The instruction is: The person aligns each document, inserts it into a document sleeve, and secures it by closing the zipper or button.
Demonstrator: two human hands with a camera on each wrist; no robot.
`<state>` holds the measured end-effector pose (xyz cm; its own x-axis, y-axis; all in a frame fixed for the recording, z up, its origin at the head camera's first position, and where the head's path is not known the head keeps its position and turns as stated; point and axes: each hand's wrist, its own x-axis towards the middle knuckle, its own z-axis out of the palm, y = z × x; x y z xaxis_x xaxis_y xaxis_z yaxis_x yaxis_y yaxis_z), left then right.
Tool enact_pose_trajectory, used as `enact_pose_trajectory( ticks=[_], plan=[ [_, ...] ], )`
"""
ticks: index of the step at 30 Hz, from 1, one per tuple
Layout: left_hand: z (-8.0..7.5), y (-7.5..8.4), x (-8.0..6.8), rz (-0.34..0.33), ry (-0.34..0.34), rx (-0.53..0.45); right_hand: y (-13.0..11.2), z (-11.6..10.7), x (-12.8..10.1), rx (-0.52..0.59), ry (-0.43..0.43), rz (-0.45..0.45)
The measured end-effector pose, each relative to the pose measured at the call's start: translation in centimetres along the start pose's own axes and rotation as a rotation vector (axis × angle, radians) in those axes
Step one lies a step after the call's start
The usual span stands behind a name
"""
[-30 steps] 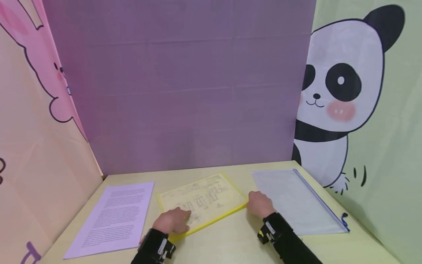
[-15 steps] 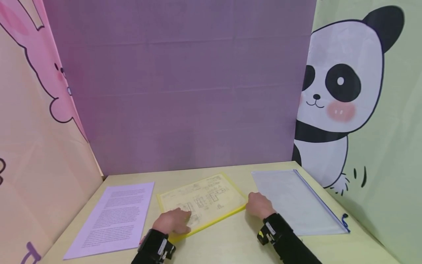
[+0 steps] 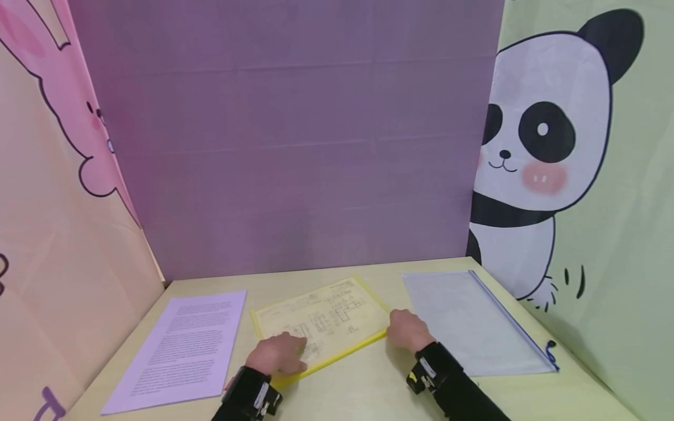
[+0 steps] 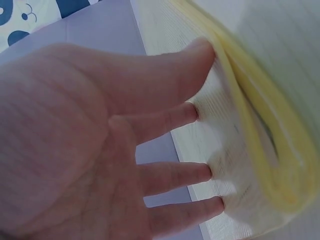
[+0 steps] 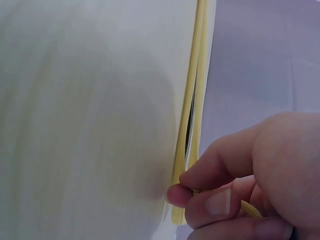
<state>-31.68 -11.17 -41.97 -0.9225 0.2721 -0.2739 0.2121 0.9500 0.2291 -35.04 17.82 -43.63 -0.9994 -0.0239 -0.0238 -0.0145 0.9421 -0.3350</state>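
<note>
A clear zip pouch (image 3: pixel 329 313) with yellow edging and a printed sheet inside lies tilted in the middle of the table. My left hand (image 3: pixel 276 354) rests on its near left part, with straight fingers (image 4: pixel 175 178) on the surface and the thumb at the yellow edge. That edge gapes in the left wrist view. At the pouch's near right corner, my right hand (image 3: pixel 409 331) pinches the zipper pull, whose yellow cord (image 5: pixel 250 208) shows between the curled fingers. The zipper's two yellow strips (image 5: pixel 197 75) stand slightly apart beyond the fingertips.
To the left lies a printed purple sheet (image 3: pixel 184 345). On the right is another clear pouch (image 3: pixel 474 321) with a blue zipper edge and a blue cord (image 3: pixel 550 349). A purple backdrop (image 3: pixel 305 140) stands behind the table (image 3: pixel 358 389), with cartoon-printed side panels.
My right hand has shifted slightly left along the pouch's near edge, with the zipper pull. The left hand has stayed almost in place on the pouch.
</note>
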Motion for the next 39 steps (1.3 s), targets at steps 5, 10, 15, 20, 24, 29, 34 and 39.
enact_pose_trajectory(
  ticks=[5, 10, 15, 20, 24, 29, 34, 39],
  plan=[
    [0.18, 0.15, 0.02, -0.009, 0.0, 0.004, -0.27, 0.22, -0.25, -0.007, 0.003, -0.013],
    [0.21, 0.23, 0.03, -0.016, -0.002, 0.007, -0.44, 0.25, -0.41, -0.004, -0.001, -0.014],
    [0.33, 0.26, 0.06, -0.009, -0.003, 0.021, -0.48, 0.26, -0.5, -0.002, -0.008, 0.001],
    [0.34, 0.32, 0.04, -0.009, -0.001, 0.024, -0.52, 0.25, -0.62, 0.004, -0.013, 0.006],
    [0.36, 0.33, 0.04, -0.01, 0.007, 0.022, -0.57, 0.26, -0.66, -0.009, -0.01, -0.001],
    [0.36, 0.31, 0.04, -0.012, 0.017, 0.02, -0.63, 0.31, -0.65, -0.031, 0.001, -0.022],
    [0.29, 0.31, 0.04, -0.006, 0.024, 0.019, -0.7, 0.37, -0.48, -0.046, 0.002, -0.02],
    [0.15, 0.34, -0.05, -0.003, 0.024, 0.014, -0.85, 0.36, -0.44, -0.044, 0.004, -0.025]
  ],
)
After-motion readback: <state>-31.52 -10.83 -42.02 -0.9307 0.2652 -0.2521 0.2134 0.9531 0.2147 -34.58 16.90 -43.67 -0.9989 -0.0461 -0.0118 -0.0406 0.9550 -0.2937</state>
